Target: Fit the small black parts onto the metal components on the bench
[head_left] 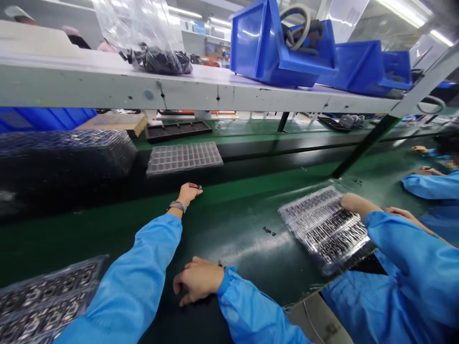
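Observation:
My left hand (189,193) reaches forward over the green work surface, its fingers pinched on a small dark part (199,187) with a shiny tip. Ahead of it lies a clear compartment tray (184,158). My right hand (201,279) hovers or rests low near the front of the bench; I cannot tell which. Its fingers are loosely curled with a gap to the thumb, and nothing shows between them. Several small black parts (268,231) lie on the bench to its right. At lower left, a clear tray (53,301) holds rows of dark and metallic parts.
A co-worker's hand (353,204) is over a filled tray (322,224) at right. Stacked clear trays (68,157) stand at left. A shelf (193,93) with blue bins (258,43) and a plastic bag (154,52) spans above. A slanted post (369,143) stands at right.

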Demonstrator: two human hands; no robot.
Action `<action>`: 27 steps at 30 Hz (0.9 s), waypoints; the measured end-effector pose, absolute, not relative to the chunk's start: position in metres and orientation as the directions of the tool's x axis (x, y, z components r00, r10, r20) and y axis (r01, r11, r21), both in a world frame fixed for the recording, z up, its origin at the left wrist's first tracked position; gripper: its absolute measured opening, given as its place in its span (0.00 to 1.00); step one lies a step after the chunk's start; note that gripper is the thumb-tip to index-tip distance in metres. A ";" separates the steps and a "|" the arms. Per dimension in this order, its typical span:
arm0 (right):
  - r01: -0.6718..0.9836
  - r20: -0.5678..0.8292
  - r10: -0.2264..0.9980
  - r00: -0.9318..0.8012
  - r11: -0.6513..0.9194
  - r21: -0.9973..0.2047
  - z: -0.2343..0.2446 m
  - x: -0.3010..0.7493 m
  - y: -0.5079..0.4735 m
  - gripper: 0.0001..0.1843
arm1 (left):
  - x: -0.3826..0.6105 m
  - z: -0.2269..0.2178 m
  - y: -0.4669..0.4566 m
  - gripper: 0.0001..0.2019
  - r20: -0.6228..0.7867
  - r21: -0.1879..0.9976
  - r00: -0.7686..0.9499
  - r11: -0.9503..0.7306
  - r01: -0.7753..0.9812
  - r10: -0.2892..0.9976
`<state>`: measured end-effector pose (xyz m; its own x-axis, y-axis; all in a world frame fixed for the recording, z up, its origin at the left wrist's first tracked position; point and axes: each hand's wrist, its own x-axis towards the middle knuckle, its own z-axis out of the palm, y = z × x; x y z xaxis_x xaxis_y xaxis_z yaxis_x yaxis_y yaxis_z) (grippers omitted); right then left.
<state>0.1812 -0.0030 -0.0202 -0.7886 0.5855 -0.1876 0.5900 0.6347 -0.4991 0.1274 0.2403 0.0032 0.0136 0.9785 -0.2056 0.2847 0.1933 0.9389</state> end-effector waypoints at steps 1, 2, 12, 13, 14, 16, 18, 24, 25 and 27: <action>0.590 -0.187 0.587 -0.788 0.633 -0.501 -0.020 0.182 -0.004 0.13 | 0.121 0.009 0.234 0.17 -0.219 0.957 0.037 0.208 0.203 0.975; 0.587 -0.185 0.587 -0.788 0.626 -0.514 -0.019 0.183 -0.005 0.11 | 0.113 0.015 0.227 0.15 -0.229 0.966 0.049 0.221 0.132 0.972; 0.607 -0.056 0.898 -0.436 0.248 -0.755 -0.026 0.201 0.000 0.05 | -0.009 0.009 0.081 0.09 -0.136 0.754 0.154 0.203 -0.625 0.979; 0.606 -0.051 0.890 -0.453 0.265 -0.750 -0.026 0.202 0.000 0.05 | -0.012 0.001 0.071 0.08 -0.162 0.749 0.143 0.216 -0.626 0.976; 0.601 -0.058 0.868 -0.494 0.293 -0.744 -0.025 0.203 0.000 0.05 | -0.014 -0.007 0.064 0.08 -0.187 0.740 0.135 0.230 -0.632 0.973; 0.577 -0.098 0.789 -0.607 0.353 -0.736 -0.021 0.206 -0.002 0.05 | -0.011 -0.020 0.056 0.08 -0.227 0.711 0.127 0.254 -0.656 0.966; 0.554 -0.152 0.701 -0.697 0.391 -0.735 -0.016 0.209 -0.005 0.06 | -0.006 -0.030 0.056 0.08 -0.239 0.689 0.137 0.267 -0.674 0.961; 0.642 -0.210 0.676 -0.707 0.486 -0.593 -0.011 0.202 -0.022 0.11 | 0.005 -0.039 0.060 0.13 -0.199 0.715 0.181 0.269 -0.645 0.963; 0.648 -0.206 0.676 -0.708 0.505 -0.570 -0.011 0.200 -0.025 0.10 | 0.005 -0.040 0.060 0.13 -0.197 0.715 0.183 0.269 -0.645 0.963; 0.647 -0.202 0.671 -0.713 0.519 -0.559 -0.010 0.197 -0.027 0.07 | 0.005 -0.042 0.060 0.14 -0.194 0.711 0.184 0.267 -0.650 0.964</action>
<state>0.1966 -0.0274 -0.0100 -0.7129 0.6714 -0.2022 0.6471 0.5188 -0.5587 0.0052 0.0604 -0.0416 0.1844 0.9636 -0.1935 -0.6504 0.2673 0.7110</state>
